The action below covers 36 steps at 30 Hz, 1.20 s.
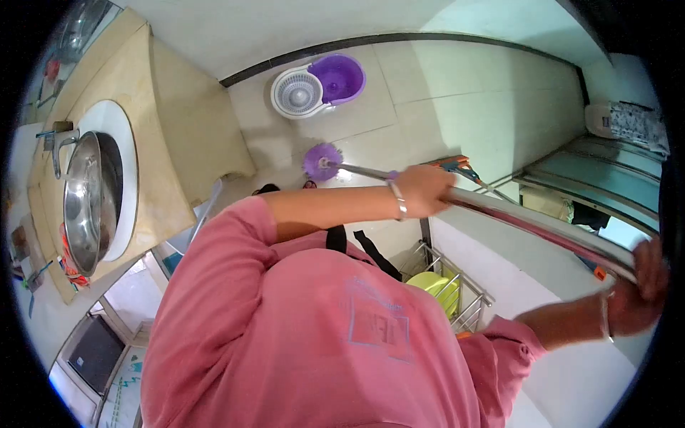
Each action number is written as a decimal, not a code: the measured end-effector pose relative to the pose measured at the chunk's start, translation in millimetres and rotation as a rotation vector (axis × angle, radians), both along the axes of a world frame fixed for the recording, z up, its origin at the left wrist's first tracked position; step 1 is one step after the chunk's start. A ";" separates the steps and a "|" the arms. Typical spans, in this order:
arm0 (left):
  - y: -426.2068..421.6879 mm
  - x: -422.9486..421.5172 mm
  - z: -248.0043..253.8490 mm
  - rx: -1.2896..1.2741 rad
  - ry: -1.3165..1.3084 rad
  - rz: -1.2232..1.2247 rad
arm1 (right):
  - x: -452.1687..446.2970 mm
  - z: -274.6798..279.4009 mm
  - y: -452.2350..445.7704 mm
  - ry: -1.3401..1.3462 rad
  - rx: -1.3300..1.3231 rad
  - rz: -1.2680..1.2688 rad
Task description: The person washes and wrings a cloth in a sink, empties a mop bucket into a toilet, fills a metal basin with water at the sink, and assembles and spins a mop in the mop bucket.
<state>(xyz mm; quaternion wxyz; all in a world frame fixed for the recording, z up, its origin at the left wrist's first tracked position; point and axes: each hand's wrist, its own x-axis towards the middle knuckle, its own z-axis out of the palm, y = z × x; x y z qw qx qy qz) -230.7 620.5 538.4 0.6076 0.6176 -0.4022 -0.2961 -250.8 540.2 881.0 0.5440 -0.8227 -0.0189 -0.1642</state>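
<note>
A long metal mop handle (528, 217) runs from the right edge down to a round purple mop head (322, 162) on the tiled floor. My left hand (426, 191), with a silver bangle at its wrist, is closed round the middle of the handle. At the far right, my right hand (638, 292) is wrapped round the handle's upper end, slightly blurred. Beyond the mop head stands a bucket, with a white spin basket (297, 93) on one side and a purple basin (342, 80) on the other.
On the left, a counter (168, 135) holds a sink with a large metal bowl (82, 203) under a tap (61, 146). A metal rack (474, 303) with a green basin (435, 289) is close to my body. Glass panels (606, 171) stand at the right.
</note>
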 end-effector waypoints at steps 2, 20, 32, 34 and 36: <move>-6.5 6.9 43.0 -0.124 -0.017 0.023 | 26.4 44.7 17.9 0.130 0.096 0.182; 23.9 202.1 95.8 -0.273 -0.209 0.148 | 120.7 101.5 85.0 -0.151 0.254 -0.081; -51.8 294.6 -52.1 0.240 -0.139 0.320 | 275.2 -87.2 10.7 0.024 0.141 0.013; -43.5 279.6 -78.3 0.375 -0.041 0.343 | 268.7 -124.4 7.6 0.039 0.081 0.034; -25.9 260.2 -99.9 0.417 -0.010 0.383 | 263.7 -135.6 6.5 0.054 0.151 0.094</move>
